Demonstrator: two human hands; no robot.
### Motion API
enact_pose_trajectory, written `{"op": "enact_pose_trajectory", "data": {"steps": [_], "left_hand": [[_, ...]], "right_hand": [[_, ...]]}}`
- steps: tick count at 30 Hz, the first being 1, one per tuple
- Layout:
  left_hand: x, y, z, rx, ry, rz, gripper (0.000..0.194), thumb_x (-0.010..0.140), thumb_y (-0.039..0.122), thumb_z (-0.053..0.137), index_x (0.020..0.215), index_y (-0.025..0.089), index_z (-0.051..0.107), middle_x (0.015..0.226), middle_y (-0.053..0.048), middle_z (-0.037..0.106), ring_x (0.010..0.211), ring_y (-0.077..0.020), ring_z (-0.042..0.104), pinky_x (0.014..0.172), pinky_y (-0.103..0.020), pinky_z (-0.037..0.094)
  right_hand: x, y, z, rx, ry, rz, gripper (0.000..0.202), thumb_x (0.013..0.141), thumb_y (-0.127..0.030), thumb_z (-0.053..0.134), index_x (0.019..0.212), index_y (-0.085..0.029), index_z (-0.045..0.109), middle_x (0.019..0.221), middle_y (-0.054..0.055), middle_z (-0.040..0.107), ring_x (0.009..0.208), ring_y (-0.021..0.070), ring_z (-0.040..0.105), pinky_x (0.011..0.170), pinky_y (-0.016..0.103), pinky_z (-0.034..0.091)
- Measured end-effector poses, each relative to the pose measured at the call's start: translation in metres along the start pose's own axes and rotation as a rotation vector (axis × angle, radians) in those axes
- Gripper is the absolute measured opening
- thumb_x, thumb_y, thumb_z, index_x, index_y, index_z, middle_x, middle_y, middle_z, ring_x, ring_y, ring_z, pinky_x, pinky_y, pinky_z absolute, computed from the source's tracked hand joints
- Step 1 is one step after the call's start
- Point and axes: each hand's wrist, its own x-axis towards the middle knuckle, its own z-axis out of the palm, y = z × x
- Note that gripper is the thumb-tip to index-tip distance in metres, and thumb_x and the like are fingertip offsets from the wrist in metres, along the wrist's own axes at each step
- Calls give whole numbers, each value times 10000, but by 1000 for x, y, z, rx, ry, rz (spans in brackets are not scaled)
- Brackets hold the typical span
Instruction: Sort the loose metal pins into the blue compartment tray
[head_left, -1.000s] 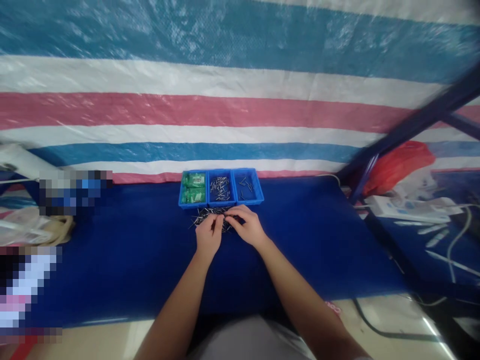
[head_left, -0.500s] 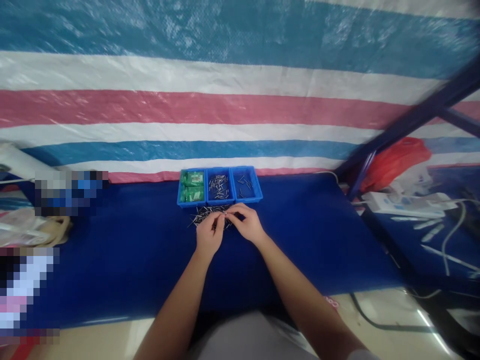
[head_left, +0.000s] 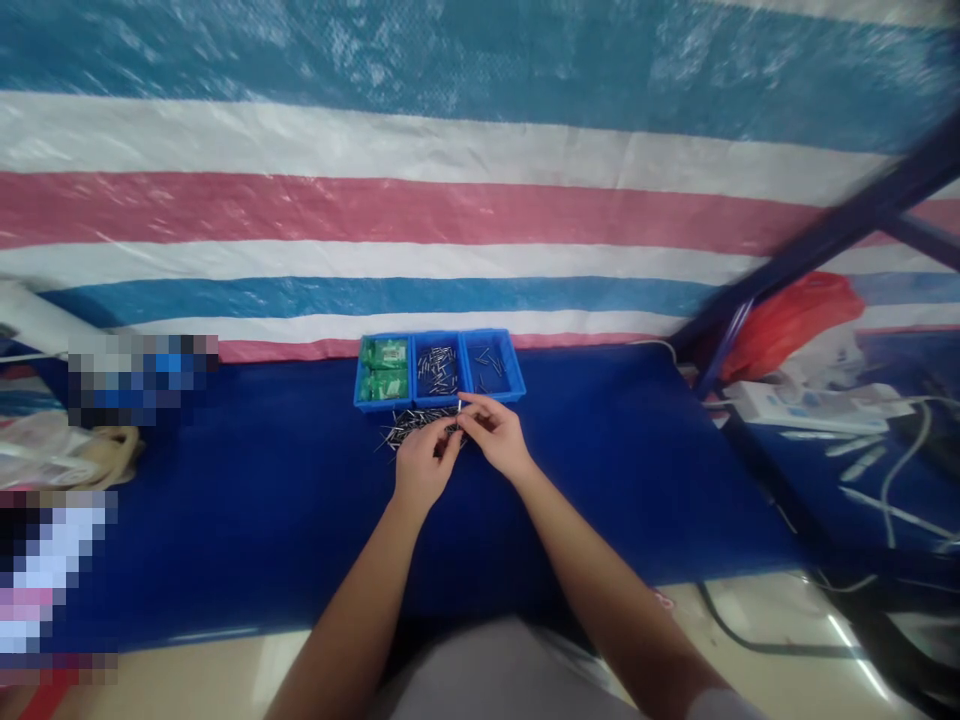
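A slim metal piece (head_left: 460, 406) has been brought upright into view, apparently pinched by the left hand (head_left: 421, 465) and right hand (head_left: 501, 440) (both closed); handling is judged unfinished.

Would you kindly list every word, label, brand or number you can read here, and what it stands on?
No text is readable.
Green packets: pale labels, too small and blurred to read.
Blue bins and metal pieces: no lettering discernible.
White object at right: any markings too blurred.
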Motion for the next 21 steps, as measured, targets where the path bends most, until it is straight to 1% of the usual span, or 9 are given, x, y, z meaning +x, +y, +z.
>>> {"op": "enact_pose_trajectory", "data": {"steps": [3, 5, 10, 16, 21], "left_hand": [[-1, -4, 2, 52, 36, 48, 180, 920, 292, 579, 1051, 213, 674, 810, -13, 709, 708, -137, 629, 739, -274, 476], [-2, -5, 3, 64, 60, 51, 161, 923, 282, 572, 1027, 205, 668, 850, -22, 721, 734, -143, 641, 747, -275, 478], [-2, -6, 3, 37, 75, -41, 159, 939, 286, 534, 1024, 197, 634, 816, -21, 700, 724, -138, 647, 715, -257, 480], [-2, -6, 2, -14, 71, -133, 192, 957, 304, 492, 1059, 187, 603, 828, -35, 692, 742, -143, 660, 696, -252, 484], [-4, -8, 1, -15, 60, -163, 197, 971, 307, 452, 1036, 190, 596, 800, -34, 687, 715, -145, 659, 685, -256, 476]], "right_hand": [[1, -1, 0, 29, 9, 11, 386, 807, -406, 741, 1142, -230, 668, 816, 4, 707, 703, 137, 649, 677, 282, 540], [1, -2, 0, 50, 17, 27, 380, 799, -411, 749, 1123, -234, 658, 820, 8, 713, 701, 145, 661, 664, 286, 542], [1, -4, 1, 81, 67, 64, 328, 770, -428, 772, 1000, -220, 664, 801, 13, 713, 694, 153, 677, 651, 288, 551], [2, -3, 1, 101, 81, 114, 306, 740, -439, 793, 903, -207, 677, 787, 25, 724, 685, 154, 672, 612, 275, 535], [1, -4, 1, 123, 48, 137, 287, 725, -439, 806, 828, -201, 682, 750, 27, 721, 653, 149, 653, 559, 256, 508]]}}
